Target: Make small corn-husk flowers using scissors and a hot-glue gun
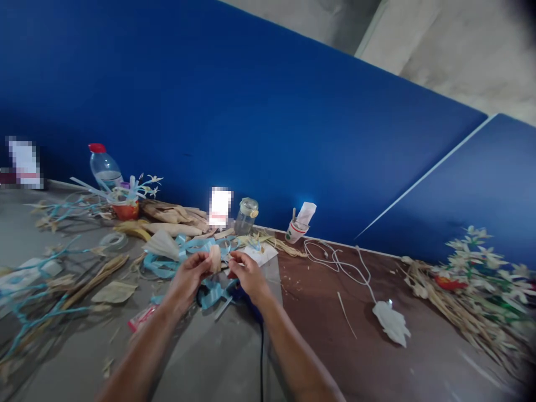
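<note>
Pinched between the thumb and fingers of my left hand [193,274] is a pale strip of dried husk [215,258], held upright. Just to its right, my right hand [248,272] has its fingertips pressed together; whatever lies in them is too small to make out. Light blue ribbon [161,267] lies in loops behind and beneath my hands. Under the right hand, partly hidden by it, is a dark blue tool [247,296] with a black cord [262,357]. A folded white paper [262,255] lies behind that hand.
Flowers with light blue stems [29,312] and dried husks [171,215] cover the left side. Along the blue partition [251,111] stand a red-capped bottle [104,167], a clear jar [246,216] and a cup [296,230]. A white cable [355,277] and white flowers [481,257] are at right.
</note>
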`<state>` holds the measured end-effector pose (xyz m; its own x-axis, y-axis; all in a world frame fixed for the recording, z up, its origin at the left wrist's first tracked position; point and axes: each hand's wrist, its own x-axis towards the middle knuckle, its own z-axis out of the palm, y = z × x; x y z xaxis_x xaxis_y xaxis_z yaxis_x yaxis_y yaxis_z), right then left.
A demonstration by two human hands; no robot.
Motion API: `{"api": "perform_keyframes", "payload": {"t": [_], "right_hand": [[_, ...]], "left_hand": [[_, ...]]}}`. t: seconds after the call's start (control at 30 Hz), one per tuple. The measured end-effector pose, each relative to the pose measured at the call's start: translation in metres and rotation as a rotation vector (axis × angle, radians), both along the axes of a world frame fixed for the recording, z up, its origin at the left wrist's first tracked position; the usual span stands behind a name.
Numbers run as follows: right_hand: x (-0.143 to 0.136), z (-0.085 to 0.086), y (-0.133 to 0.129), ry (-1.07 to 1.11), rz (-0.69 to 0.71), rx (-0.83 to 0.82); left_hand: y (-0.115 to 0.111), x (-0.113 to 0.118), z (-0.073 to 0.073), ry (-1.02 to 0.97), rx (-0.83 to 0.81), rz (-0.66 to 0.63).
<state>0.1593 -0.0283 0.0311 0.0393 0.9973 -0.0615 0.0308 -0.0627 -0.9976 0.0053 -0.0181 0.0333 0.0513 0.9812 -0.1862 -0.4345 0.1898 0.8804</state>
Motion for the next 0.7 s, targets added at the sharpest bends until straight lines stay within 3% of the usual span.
{"api": "perform_keyframes", "payload": {"t": [0.13,0.3,0.43,0.57,0.7], "right_hand": [[-0.012,0.002,-0.001,0.042,0.084,-0.057],[-0.017,-0.007,0.0,0.04,0.011,-0.033],[-0.015,-0.01,-0.003,-0.064,0.029,0.013],[-0.01,-0.009,-0.007,-0.065,0.07,0.041],[-0.002,-0.01,-0.009,0.033,0.001,-0.011]], "left_hand": [[-0.001,0.003,-0.008,-0.049,0.036,-0.111],[-0.004,0.007,-0.016,-0.075,0.016,-0.174],[-0.002,0.006,-0.024,-0.042,0.028,-0.222],[0.0,0.004,-0.029,0.063,0.085,-0.221],[-0.003,0.004,-0.027,0.075,0.058,-0.152]]}}
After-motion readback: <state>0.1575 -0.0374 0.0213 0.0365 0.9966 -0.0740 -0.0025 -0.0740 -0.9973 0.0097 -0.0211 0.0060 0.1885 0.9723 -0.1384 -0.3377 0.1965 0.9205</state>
